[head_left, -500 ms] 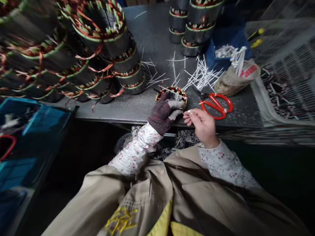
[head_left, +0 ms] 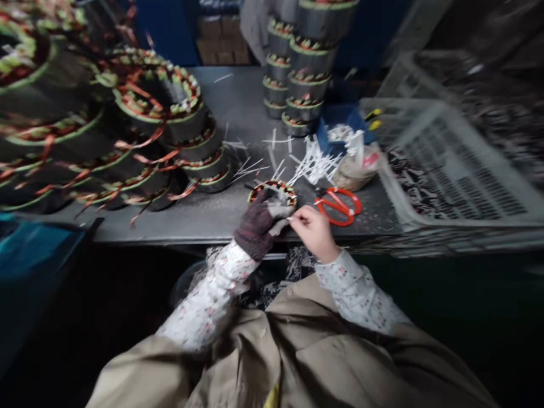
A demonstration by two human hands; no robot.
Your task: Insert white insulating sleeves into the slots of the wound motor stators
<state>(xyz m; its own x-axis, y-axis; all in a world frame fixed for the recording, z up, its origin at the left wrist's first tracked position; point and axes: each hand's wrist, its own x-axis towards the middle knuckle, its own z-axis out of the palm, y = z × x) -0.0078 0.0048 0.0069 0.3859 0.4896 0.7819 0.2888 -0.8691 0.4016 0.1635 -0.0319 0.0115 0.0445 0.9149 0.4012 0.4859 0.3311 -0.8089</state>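
At the table's front edge my left hand (head_left: 257, 225), in a dark knitted glove with grey fingers, is closed around a small motor stator (head_left: 289, 192). Red windings and yellow-green insulation show at the stator's rim; the glove hides its near side. My bare right hand (head_left: 313, 231) pinches thumb and fingers together by the near right of the stator, close to the gloved fingertips. A tiny pale tip shows in that pinch, too small to name. Orange-handled scissors (head_left: 340, 207) lie just right of the stator. White cable ties (head_left: 314, 161) are scattered behind it.
Stacked stators (head_left: 187, 127) with loose orange leads crowd the left; another stack (head_left: 306, 85) stands at the back. A blue bin (head_left: 329, 144), a bag of white ties (head_left: 357, 170) and a pale plastic crate (head_left: 471, 164) are to the right. A blue container (head_left: 38, 255) sits lower left.
My view has tilted up and shifted right, so more of the back and the crate shows. Both hands keep nearly the same hold at the stator.
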